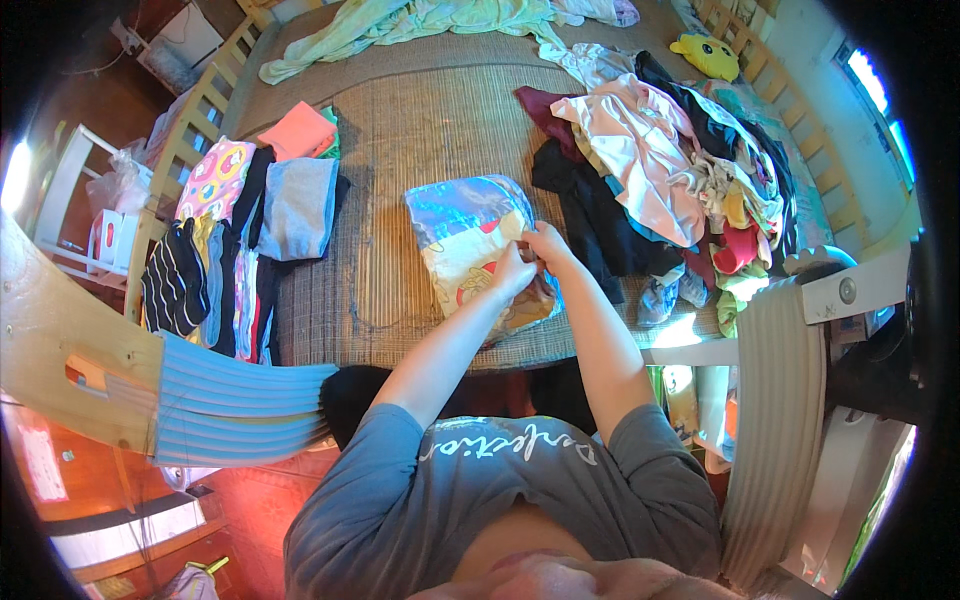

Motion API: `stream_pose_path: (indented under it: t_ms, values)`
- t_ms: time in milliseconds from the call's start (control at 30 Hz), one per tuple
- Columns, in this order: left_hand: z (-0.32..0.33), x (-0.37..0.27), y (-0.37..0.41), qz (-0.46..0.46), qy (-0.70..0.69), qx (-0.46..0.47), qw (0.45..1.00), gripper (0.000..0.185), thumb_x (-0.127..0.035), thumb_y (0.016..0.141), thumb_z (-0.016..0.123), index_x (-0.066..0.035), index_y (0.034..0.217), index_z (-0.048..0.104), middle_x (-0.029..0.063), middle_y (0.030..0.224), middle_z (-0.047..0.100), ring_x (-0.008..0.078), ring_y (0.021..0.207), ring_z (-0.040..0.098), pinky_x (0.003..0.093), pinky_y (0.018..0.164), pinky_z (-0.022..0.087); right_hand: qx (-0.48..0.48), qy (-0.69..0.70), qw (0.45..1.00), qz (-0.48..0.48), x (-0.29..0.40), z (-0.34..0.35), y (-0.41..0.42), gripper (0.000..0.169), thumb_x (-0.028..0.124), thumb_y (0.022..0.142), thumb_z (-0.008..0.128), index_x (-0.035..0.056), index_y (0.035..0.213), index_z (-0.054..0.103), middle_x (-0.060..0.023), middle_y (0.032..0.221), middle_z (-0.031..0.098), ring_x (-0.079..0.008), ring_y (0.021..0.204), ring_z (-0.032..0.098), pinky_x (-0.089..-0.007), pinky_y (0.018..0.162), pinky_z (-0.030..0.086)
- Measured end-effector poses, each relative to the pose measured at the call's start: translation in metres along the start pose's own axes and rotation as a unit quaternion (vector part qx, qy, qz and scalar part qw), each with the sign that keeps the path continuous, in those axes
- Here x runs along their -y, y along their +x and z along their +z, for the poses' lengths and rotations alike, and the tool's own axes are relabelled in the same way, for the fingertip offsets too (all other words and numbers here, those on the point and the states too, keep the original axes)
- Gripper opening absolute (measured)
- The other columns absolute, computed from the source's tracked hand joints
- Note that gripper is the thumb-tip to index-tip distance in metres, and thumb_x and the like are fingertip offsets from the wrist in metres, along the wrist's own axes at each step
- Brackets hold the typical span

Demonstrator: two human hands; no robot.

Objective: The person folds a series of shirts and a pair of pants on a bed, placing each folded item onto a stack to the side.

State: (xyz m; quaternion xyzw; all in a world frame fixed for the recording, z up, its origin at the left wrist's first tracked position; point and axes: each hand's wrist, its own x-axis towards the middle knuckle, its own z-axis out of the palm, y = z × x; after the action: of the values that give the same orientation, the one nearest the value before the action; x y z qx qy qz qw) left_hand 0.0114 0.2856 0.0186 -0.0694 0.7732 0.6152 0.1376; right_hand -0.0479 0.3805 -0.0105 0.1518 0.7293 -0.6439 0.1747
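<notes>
A folded printed cloth (465,259), blue along its far part and cream with cartoon figures nearer me, lies on the woven mat (390,135) in front of me. My left hand (516,268) is closed at the right side of the cloth, its fingertips pinching the fabric. Close beside it, my right hand (547,246) grips the cloth's right edge. The two hands almost touch, and the fingertips are partly hidden.
To the left sit folded clothes, among them a grey garment (298,202), a coral piece (298,131) and a striped black one (176,277). A loose clothes heap (630,150) lies right, near a yellow plush toy (705,56). Wooden rails (214,90) border the bed.
</notes>
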Motion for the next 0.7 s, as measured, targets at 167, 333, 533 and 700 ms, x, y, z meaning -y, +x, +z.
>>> stream_pose_path:
  t_ms: [167, 333, 533, 700]
  values:
    - [-0.017, 0.029, -0.017, 0.139, 0.044, -0.024, 0.989, 0.044, -0.016, 0.074, 0.062, 0.000, 0.110, 0.042, 0.0128, 0.088, 0.058, 0.0187, 0.078, 0.056, 0.0302, 0.064, 0.045, -0.062, -0.136, 0.969, -0.197, -0.019, -0.016, 0.018, 0.038, 0.005, 0.072, 0.046, -0.0004, 0.109, 0.051, -0.0173, 0.097, 0.058, -0.0283, 0.092, 0.055, -0.0344, 0.081, 0.042]
    - [-0.082, 0.063, -0.057, 0.006, 0.246, -0.301, 0.921, 0.057, -0.019, 0.070, 0.067, 0.001, 0.115, 0.039, 0.0188, 0.113, 0.046, 0.0282, 0.108, 0.042, 0.0366, 0.088, 0.035, -0.116, -0.510, 0.841, -0.137, 0.005, -0.003, -0.020, 0.034, 0.022, 0.076, 0.052, -0.0005, 0.102, 0.052, -0.0265, 0.095, 0.055, -0.0337, 0.095, 0.053, -0.0389, 0.080, 0.043]
    - [-0.085, 0.082, -0.063, -0.037, -0.023, -0.215, 0.976, 0.076, -0.014, 0.066, 0.070, 0.004, 0.124, 0.024, 0.0215, 0.118, 0.040, 0.0283, 0.109, 0.042, 0.0349, 0.091, 0.035, -0.039, -0.495, 0.856, -0.145, -0.021, -0.002, -0.004, 0.041, 0.037, 0.078, 0.051, -0.0009, 0.095, 0.053, -0.0251, 0.089, 0.057, -0.0330, 0.087, 0.057, -0.0429, 0.072, 0.045]
    - [-0.162, 0.058, -0.063, -0.062, 0.194, -0.087, 0.975, 0.087, -0.018, 0.065, 0.070, -0.002, 0.130, 0.015, 0.0218, 0.115, 0.045, 0.0324, 0.101, 0.050, 0.0385, 0.084, 0.042, 0.172, -0.623, 0.749, -0.145, 0.011, 0.017, -0.044, 0.029, 0.028, 0.081, 0.048, 0.0021, 0.090, 0.057, -0.0178, 0.090, 0.059, -0.0324, 0.083, 0.058, -0.0406, 0.071, 0.047]
